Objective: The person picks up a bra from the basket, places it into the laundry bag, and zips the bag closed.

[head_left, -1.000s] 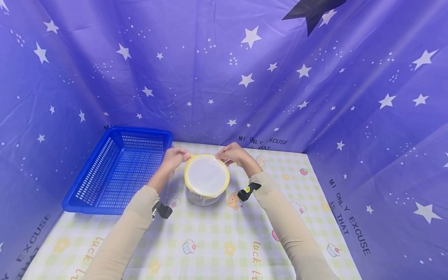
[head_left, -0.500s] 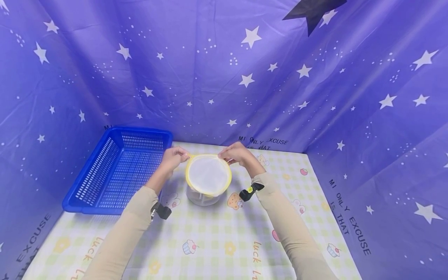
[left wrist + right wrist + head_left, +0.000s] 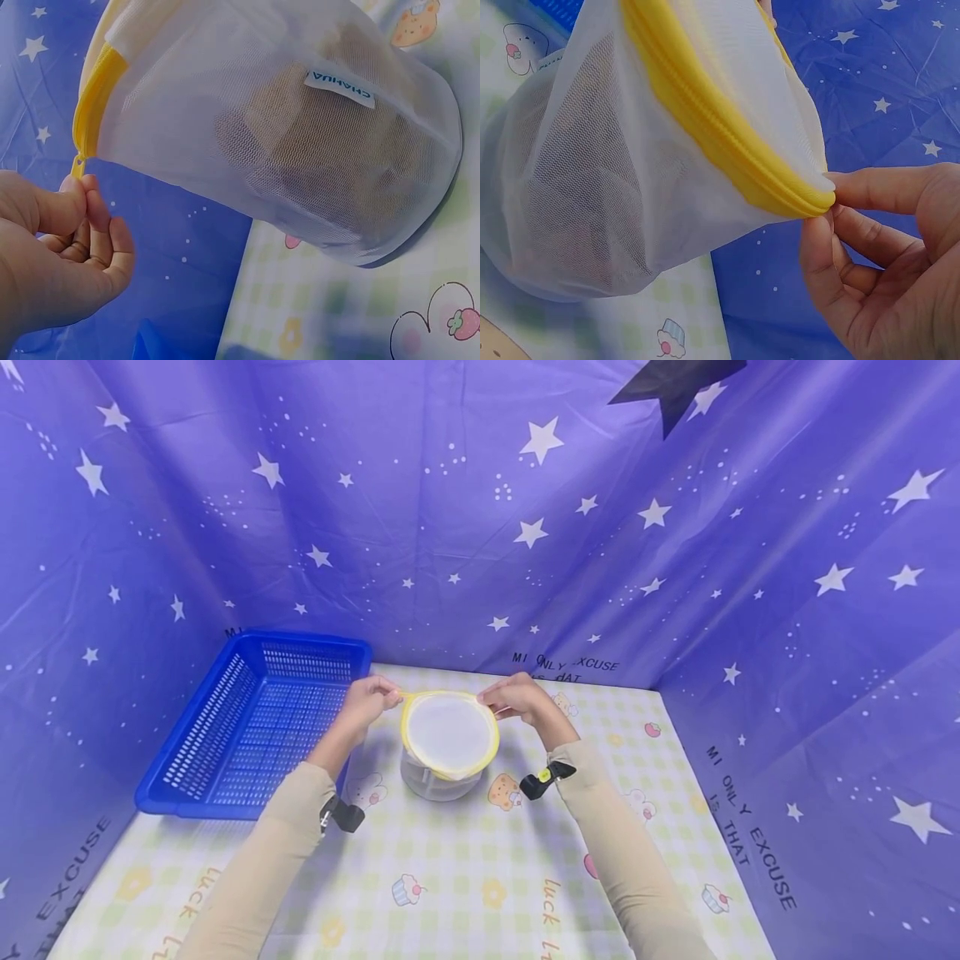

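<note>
A round white mesh laundry bag (image 3: 438, 777) with a yellow zipper edge (image 3: 705, 120) stands on the table, its flat white lid (image 3: 450, 731) facing up. My left hand (image 3: 367, 700) pinches the small yellow zipper pull (image 3: 78, 166) at the far left of the rim. With thumb and fingers, my right hand (image 3: 522, 697) pinches the yellow edge at the far right. Something brownish (image 3: 322, 142) shows dimly through the mesh in the left wrist view; its kind is unclear. A small white label (image 3: 341, 88) is sewn on the bag's side.
To the left of the bag sits a blue perforated plastic basket (image 3: 172, 785). The table wears a checked cloth (image 3: 442, 852) with cartoon prints. Purple star-printed curtains (image 3: 420, 527) enclose the back and both sides.
My right hand has shifted slightly to the right, and the bag's top has moved a little with it. My left hand has drifted slightly left, still pinching the zipper pull.
</note>
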`<move>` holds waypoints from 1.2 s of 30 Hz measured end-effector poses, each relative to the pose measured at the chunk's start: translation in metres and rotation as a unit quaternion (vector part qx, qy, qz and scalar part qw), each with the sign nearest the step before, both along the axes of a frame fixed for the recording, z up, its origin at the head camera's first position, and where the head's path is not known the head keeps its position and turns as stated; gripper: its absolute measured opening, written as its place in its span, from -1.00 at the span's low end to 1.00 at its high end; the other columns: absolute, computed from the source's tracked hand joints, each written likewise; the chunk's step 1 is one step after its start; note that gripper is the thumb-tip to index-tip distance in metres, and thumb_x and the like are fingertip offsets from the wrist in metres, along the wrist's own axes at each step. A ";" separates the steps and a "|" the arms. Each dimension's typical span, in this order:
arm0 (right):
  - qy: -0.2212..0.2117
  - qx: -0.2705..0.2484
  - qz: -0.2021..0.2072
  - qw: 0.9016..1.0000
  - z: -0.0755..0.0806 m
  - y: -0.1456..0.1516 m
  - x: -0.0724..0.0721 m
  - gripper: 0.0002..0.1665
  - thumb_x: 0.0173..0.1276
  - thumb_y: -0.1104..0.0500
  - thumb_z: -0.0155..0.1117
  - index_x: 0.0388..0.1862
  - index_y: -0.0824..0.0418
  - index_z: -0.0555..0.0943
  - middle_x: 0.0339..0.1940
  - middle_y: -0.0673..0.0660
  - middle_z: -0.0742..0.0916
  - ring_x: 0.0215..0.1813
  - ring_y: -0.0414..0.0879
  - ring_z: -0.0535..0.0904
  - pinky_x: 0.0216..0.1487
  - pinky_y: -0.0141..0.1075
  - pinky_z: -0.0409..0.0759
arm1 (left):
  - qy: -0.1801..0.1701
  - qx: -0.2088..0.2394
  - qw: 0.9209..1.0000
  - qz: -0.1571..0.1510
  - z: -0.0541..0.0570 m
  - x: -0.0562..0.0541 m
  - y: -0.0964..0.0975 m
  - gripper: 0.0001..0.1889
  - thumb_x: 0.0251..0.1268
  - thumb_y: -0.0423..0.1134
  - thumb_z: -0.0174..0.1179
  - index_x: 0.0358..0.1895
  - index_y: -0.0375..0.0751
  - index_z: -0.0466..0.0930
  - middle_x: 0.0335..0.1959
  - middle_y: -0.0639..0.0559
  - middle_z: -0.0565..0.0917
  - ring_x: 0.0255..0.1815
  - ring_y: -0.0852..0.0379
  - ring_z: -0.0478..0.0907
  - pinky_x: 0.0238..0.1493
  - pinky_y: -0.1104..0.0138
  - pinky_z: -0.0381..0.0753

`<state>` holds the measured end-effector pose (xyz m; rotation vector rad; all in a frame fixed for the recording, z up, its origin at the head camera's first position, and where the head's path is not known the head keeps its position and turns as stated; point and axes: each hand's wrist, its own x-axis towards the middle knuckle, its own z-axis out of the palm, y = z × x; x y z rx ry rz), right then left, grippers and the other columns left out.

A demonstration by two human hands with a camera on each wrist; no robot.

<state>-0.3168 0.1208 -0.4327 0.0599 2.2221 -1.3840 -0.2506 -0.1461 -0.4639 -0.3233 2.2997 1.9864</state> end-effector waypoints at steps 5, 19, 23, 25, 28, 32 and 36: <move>0.001 0.003 0.003 1.000 -0.001 0.000 -0.001 -0.64 0.33 0.28 0.41 0.07 0.43 0.68 -0.26 0.13 0.83 -0.37 -0.18 0.69 -0.18 -0.32 0.76 | 0.004 0.005 1.000 -0.002 0.001 0.000 0.002 -0.85 0.45 -0.44 0.10 -0.03 -0.44 0.57 -0.11 -0.17 0.71 0.12 -0.18 0.61 0.43 -0.03 0.48; 0.031 0.004 0.026 0.999 -0.006 -0.003 -0.003 -0.67 0.39 0.23 0.36 0.08 0.34 0.69 0.05 0.27 0.78 -0.16 -0.09 0.72 0.09 -0.15 0.75 | 0.002 0.014 1.000 0.005 -0.002 -0.002 0.007 -0.82 0.46 -0.43 0.11 0.02 -0.44 0.56 -0.07 -0.20 0.72 0.16 -0.21 0.61 0.49 -0.09 0.39; 0.050 -0.003 0.039 0.998 -0.009 -0.008 -0.003 -0.67 0.37 0.19 0.40 0.07 0.30 0.72 0.08 0.25 0.78 -0.12 -0.08 0.72 0.07 -0.12 0.76 | 0.004 0.018 1.000 0.006 -0.001 -0.003 0.011 -0.82 0.45 -0.44 0.12 0.01 -0.45 0.57 -0.12 -0.15 0.72 0.09 -0.14 0.64 0.44 -0.04 0.47; 0.058 -0.002 0.046 0.997 -0.010 -0.010 -0.004 -0.67 0.36 0.18 0.42 0.06 0.28 0.73 0.08 0.24 0.78 -0.10 -0.08 0.71 0.09 -0.07 0.75 | 0.004 0.022 1.000 0.007 -0.001 -0.003 0.013 -0.82 0.44 -0.44 0.12 0.00 -0.45 0.57 -0.15 -0.12 0.73 0.04 -0.10 0.64 0.42 -0.02 0.50; 0.071 0.006 0.059 0.996 -0.010 -0.013 -0.003 -0.67 0.32 0.18 0.46 0.03 0.25 0.75 0.05 0.21 0.79 -0.07 -0.06 0.72 0.09 -0.02 0.73 | 0.000 0.021 1.000 0.006 -0.001 -0.004 0.016 -0.83 0.44 -0.43 0.13 0.00 -0.43 0.58 -0.15 -0.10 0.73 0.01 -0.05 0.64 0.42 -0.02 0.50; 0.080 0.021 0.070 0.994 -0.010 -0.018 -0.002 -0.70 0.27 0.18 0.51 -0.03 0.21 0.78 -0.01 0.16 0.82 -0.02 -0.05 0.71 0.01 -0.08 0.74 | -0.006 0.019 1.000 0.006 -0.002 -0.006 0.018 -0.83 0.45 -0.42 0.13 0.00 -0.41 0.58 -0.13 -0.12 0.73 0.03 -0.06 0.64 0.43 -0.03 0.47; 0.080 0.026 0.065 0.994 -0.010 -0.020 -0.001 -0.73 0.23 0.20 0.53 -0.08 0.22 0.79 -0.03 0.14 0.82 -0.06 -0.07 0.69 -0.01 -0.09 0.74 | -0.005 0.019 1.000 0.005 -0.002 -0.006 0.020 -0.82 0.44 -0.42 0.14 0.01 -0.41 0.58 -0.13 -0.12 0.74 0.02 -0.06 0.64 0.43 -0.03 0.47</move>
